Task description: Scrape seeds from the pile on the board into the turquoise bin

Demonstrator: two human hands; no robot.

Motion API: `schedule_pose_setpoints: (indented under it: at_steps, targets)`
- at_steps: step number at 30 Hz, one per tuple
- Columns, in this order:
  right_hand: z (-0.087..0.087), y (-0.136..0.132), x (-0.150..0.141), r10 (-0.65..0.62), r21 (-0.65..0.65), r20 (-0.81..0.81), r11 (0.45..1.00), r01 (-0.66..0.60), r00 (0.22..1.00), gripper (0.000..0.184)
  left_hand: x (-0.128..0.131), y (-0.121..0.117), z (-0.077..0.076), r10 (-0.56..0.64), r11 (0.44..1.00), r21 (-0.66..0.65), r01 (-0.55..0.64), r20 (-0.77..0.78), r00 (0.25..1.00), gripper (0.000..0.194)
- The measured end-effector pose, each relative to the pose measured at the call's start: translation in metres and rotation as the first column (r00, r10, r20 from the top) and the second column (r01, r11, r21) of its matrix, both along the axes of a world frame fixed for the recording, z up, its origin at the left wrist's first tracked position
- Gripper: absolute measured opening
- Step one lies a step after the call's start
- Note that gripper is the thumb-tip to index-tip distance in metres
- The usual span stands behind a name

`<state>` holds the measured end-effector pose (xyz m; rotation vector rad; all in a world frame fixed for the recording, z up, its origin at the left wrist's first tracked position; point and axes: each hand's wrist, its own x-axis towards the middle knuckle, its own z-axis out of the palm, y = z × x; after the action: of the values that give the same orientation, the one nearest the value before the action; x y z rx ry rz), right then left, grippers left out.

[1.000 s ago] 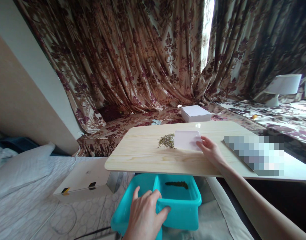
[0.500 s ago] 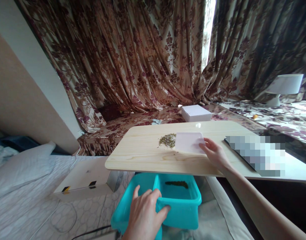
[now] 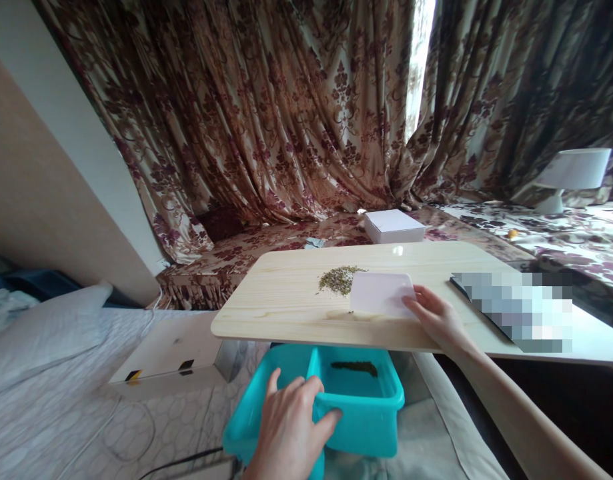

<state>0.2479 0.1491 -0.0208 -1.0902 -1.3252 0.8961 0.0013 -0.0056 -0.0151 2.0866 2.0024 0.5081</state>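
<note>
My right hand (image 3: 433, 311) pinches the right end of a thin white rectangular scraper sheet (image 3: 379, 292), held low over the wooden tabletop (image 3: 281, 303). Just left of the sheet's far-left corner lies a loose pile of dried green-brown bits (image 3: 337, 279), perhaps herbs or seeds. A few crumbs sit by the sheet's near edge. My left hand (image 3: 293, 420) grips the near rim of a two-compartment teal bin (image 3: 361, 427), its thumb outside the wall. In the bin's right compartment is a strip of similar green material (image 3: 356, 367); my hand partly hides the left compartment.
A tablet-like device (image 3: 511, 310) with a blurred screen lies on the table's right side. Behind the table stands a white box (image 3: 393, 227). A larger white box (image 3: 173, 353) rests on the bed at left, near a cable. A lamp (image 3: 571, 173) is far right.
My right hand has drawn the white sheet slightly toward me and to the right, uncovering more of the pile's right edge. My left hand and the bin stay put.
</note>
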Motion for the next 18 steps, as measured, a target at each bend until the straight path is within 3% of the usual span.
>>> schedule_pose_setpoints:
  at_steps: [8,15,18]
  targets:
    - [0.004,-0.003,-0.01,0.001,-0.013,0.014,1.0,-0.001,1.0,0.029,0.0,-0.001,0.002,0.002,1.0,-0.012,-0.002,-0.006,1.0,0.01]
    - [0.007,-0.018,-0.003,0.174,-0.116,0.012,0.978,-0.171,0.985,0.035,0.0,-0.001,0.003,0.002,1.0,-0.017,-0.002,-0.021,1.0,0.012]
    - [0.009,-0.016,0.0,0.116,-0.091,-0.019,0.989,-0.118,0.993,0.036,0.001,0.0,0.003,0.001,1.0,-0.014,-0.001,-0.02,1.0,0.011]
